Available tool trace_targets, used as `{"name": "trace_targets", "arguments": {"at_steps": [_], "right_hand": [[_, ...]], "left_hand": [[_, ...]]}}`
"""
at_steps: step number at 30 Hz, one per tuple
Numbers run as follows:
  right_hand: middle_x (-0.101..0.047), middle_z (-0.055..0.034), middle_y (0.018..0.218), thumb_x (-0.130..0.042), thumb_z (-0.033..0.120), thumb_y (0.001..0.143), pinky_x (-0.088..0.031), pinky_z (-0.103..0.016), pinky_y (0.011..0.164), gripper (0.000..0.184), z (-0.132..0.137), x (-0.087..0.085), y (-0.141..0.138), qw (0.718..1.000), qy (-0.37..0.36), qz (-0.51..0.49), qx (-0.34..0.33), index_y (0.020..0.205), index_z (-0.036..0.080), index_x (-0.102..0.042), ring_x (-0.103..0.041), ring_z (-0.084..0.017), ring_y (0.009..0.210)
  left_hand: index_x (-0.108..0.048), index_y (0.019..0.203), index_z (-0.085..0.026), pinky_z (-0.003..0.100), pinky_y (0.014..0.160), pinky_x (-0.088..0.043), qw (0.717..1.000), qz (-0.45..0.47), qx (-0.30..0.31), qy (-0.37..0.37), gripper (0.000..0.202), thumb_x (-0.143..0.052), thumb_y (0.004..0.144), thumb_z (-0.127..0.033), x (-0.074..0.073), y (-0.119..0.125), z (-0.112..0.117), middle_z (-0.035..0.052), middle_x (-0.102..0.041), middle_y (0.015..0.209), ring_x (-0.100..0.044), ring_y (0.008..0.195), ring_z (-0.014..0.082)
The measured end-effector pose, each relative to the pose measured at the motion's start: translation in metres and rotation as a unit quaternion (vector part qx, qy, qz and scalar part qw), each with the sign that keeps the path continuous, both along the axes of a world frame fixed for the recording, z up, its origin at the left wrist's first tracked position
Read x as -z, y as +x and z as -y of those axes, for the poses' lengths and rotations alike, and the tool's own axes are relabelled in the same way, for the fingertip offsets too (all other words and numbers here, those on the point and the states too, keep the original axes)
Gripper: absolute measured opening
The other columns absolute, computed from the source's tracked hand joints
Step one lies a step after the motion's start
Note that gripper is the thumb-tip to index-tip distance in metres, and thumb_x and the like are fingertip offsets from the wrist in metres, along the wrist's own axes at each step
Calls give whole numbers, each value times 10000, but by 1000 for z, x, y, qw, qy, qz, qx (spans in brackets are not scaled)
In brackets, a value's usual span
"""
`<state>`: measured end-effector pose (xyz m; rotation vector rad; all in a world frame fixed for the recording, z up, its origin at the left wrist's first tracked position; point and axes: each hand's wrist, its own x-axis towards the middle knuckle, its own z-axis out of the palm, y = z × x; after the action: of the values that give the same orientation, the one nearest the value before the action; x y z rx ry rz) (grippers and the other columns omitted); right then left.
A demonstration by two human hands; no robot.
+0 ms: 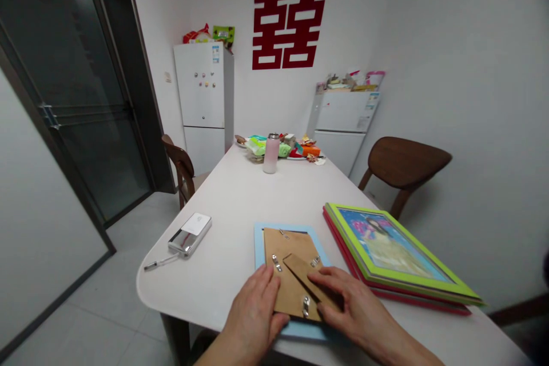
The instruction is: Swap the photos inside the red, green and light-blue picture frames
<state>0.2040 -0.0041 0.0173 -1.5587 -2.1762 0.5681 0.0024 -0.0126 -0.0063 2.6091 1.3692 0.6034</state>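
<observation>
A light blue photo frame [259, 246] lies face down at the near edge of the table. Its brown backing board [288, 296] carries several small metal clips [306, 306] and a slanting stand leg [300, 270]. My left hand [253, 311] is closed on the left side of the frame, its fingers along the board's edge and its thumb at the lower edge. Between the thumb and fingers of my right hand [349, 303] is the wide lower end of the stand leg. Part of the frame's right side is hidden under that hand.
On the right, a stack of frames has a lime-green picture frame [394, 246] on top. A power bank [191, 234] with a short cable lies left. Farther back stand a pink bottle [271, 154] and a pile of snack packets [306, 150]. Chairs [405, 163] flank the white table [231, 206].
</observation>
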Motion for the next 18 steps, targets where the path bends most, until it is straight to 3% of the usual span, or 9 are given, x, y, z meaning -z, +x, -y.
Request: {"name": "trace_targets", "arguments": {"at_steps": [5, 13, 18], "right_hand": [[-533, -96, 1063, -462, 209, 624, -339, -316, 874, 424, 0, 12, 6, 999, 26, 38, 1, 1030, 166, -577, -478, -201, 983], [-559, -76, 1030, -479, 191, 628, -364, -357, 792, 397, -2, 15, -8, 994, 52, 91, 12, 1009, 231, -579, -482, -222, 920], [-547, -77, 1052, -479, 196, 648, -354, -361, 803, 390, 0, 21, -7, 994, 67, 88, 18, 1026, 235, -569, -470, -219, 944]], "left_hand": [[-497, 1088, -92, 463, 921, -344, 998, -22, -11, -52, 412, -579, 698, -195, -6, 9, -2, 154, -493, 1172, -410, 1112, 281], [-520, 1044, -127, 452, 914, -354, 998, -2, -1, -64, 322, -510, 723, -152, -5, 0, -7, 129, -504, 1168, -411, 1116, 259], [-553, 982, -159, 430, 943, -315, 994, -11, -16, -112, 263, -489, 729, -127, -14, 0, -8, 82, -523, 1158, -400, 1129, 231]]}}
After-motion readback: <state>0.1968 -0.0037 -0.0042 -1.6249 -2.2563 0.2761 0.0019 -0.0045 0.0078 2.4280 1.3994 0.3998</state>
